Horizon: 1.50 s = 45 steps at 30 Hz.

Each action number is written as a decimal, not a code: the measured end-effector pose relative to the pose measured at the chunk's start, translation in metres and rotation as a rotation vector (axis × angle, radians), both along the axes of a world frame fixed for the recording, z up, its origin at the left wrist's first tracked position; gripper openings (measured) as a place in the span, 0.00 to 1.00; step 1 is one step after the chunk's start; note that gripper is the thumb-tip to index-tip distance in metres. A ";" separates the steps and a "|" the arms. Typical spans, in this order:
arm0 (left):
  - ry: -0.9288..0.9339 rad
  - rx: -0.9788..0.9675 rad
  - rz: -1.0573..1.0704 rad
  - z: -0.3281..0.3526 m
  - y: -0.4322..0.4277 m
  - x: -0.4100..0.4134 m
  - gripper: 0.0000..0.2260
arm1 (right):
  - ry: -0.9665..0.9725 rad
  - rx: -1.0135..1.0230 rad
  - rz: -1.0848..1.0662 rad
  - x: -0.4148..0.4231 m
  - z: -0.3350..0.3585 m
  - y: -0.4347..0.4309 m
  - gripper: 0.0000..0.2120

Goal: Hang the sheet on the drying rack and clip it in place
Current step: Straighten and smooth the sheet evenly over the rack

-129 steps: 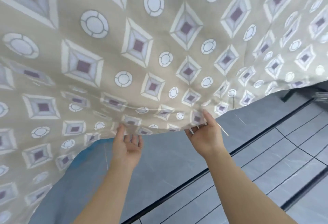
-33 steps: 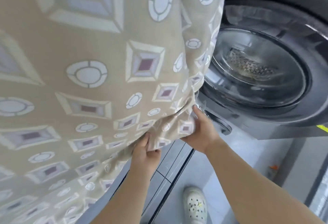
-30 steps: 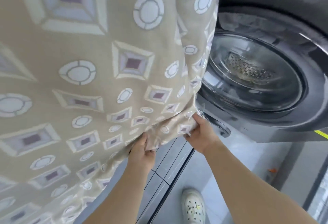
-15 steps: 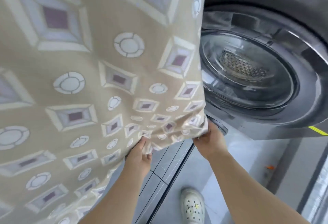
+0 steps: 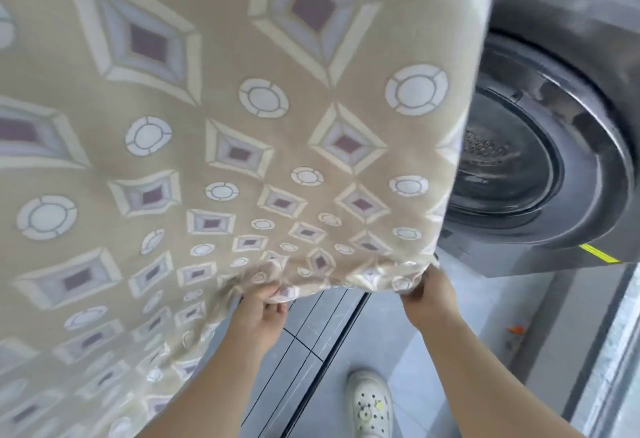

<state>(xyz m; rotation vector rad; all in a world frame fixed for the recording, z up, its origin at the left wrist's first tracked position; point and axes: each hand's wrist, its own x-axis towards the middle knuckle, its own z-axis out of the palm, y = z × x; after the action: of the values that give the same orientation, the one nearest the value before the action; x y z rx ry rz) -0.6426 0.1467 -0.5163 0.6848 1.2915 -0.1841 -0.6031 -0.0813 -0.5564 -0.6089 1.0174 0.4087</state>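
Head view — left hand [image 5: 258, 313] and right hand [image 5: 424, 299] pinch the sheet [image 5: 242, 125] hem; pull evenly, keeping it taut — rack unseen.

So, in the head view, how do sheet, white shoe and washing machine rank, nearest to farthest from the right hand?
1. sheet: its corner pinched in the right hand.
2. washing machine: just beyond, up right.
3. white shoe: below, on the floor.
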 end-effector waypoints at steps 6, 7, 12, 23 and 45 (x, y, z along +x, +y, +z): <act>-0.015 0.083 0.091 -0.011 0.027 -0.009 0.07 | -0.167 0.213 -0.015 -0.019 0.014 -0.011 0.20; -0.023 0.052 0.047 -0.009 0.026 -0.011 0.05 | -0.192 0.253 0.118 -0.024 0.015 -0.009 0.29; -0.031 -0.089 -0.349 0.003 0.007 -0.015 0.07 | -0.190 0.099 0.495 -0.031 0.015 0.007 0.32; -0.049 0.113 -0.387 0.016 -0.011 -0.006 0.07 | 0.172 -0.154 0.189 -0.028 0.021 0.012 0.26; -0.637 0.733 -0.613 0.320 -0.040 0.053 0.10 | -0.613 -0.495 0.559 0.041 0.353 0.078 0.04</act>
<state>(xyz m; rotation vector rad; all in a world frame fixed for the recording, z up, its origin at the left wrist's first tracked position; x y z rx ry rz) -0.5896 0.1070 -0.1962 1.6135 0.4733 0.0292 -0.5619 -0.0030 -0.2035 -1.3816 0.3333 0.4161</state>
